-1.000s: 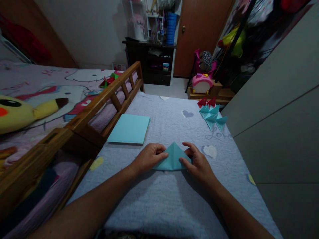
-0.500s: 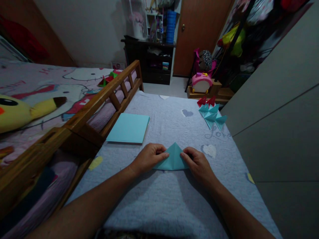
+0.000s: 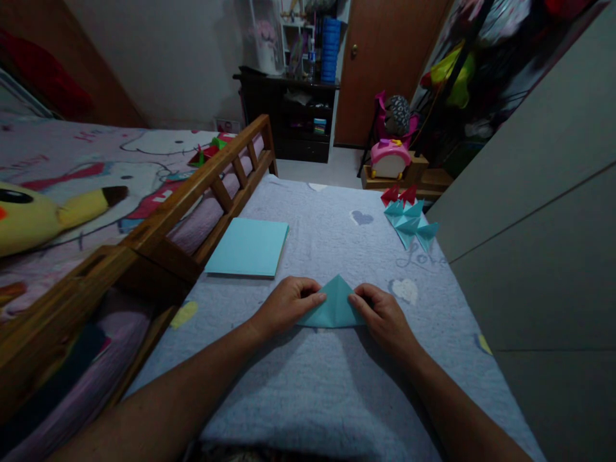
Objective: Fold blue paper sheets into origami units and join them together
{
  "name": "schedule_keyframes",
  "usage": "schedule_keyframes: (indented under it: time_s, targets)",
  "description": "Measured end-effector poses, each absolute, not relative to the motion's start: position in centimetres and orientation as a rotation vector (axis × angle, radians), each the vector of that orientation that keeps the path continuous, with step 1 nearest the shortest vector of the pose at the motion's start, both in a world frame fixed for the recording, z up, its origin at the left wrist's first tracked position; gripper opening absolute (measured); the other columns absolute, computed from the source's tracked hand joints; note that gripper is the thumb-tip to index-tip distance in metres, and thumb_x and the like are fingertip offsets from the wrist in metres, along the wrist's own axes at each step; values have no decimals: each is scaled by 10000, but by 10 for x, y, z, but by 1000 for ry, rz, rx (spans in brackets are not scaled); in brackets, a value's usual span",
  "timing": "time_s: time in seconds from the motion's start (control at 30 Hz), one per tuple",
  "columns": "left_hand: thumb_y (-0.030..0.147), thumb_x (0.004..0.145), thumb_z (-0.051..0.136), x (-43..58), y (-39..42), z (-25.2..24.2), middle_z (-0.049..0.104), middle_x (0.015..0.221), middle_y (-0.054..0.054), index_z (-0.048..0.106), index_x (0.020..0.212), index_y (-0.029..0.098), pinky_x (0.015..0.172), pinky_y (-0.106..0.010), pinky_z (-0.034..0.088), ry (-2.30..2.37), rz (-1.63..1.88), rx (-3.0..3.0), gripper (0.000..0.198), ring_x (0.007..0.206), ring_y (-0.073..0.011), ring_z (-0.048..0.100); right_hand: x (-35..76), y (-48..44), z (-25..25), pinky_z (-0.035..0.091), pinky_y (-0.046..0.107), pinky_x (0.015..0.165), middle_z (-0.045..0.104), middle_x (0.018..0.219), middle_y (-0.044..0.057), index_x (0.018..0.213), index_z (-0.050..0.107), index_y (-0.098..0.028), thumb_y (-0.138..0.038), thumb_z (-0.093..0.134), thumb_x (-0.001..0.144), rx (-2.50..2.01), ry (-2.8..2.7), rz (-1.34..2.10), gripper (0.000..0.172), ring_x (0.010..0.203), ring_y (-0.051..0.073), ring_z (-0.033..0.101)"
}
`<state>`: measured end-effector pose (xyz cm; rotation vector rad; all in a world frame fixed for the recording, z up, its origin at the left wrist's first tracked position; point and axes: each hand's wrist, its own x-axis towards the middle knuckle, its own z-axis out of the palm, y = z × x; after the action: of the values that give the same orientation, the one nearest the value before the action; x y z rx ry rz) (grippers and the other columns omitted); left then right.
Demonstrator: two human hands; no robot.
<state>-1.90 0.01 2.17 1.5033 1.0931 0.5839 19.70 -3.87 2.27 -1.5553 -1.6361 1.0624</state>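
"Where do we have the folded blue paper [image 3: 335,312]?"

"On or just above the patterned cloth [image 3: 312,398] before us, point facing away. Our left hand [image 3: 289,305] and right hand [image 3: 380,311] are nearly closed, each pinching a sloping side."

"Why both sides?"

"Probably so we keep its layers level. The square blue sheets [image 3: 249,247] lie just beyond our left hand, likely for reach; the folded teal and red pieces [image 3: 408,222] sit far right, presumably out of our way."
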Motion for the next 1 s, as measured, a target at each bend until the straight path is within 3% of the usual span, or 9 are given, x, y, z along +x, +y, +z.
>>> schedule_keyframes:
  time_s: [0.33,1.0]
  targets:
    - [403,794,678,-20,1,19,657,728,-35,733,787,139,604,-253,415,1147,652,1507,269,671,-148,558,198,-39,24,342,282,616,506,669,-15,703,566,-199,-396,519,911,-1547,-1636,1052,291,641,146,463]
    - [427,812,656,-21,0,22,673,723,-44,730,768,144,590,-258,417,1163,630,1521,296,658,-156,566,197,-40,26,348,274,597,509,660,-14,685,547,-201,-380,513,924,-1537,-1647,1022,300,633,144,466]
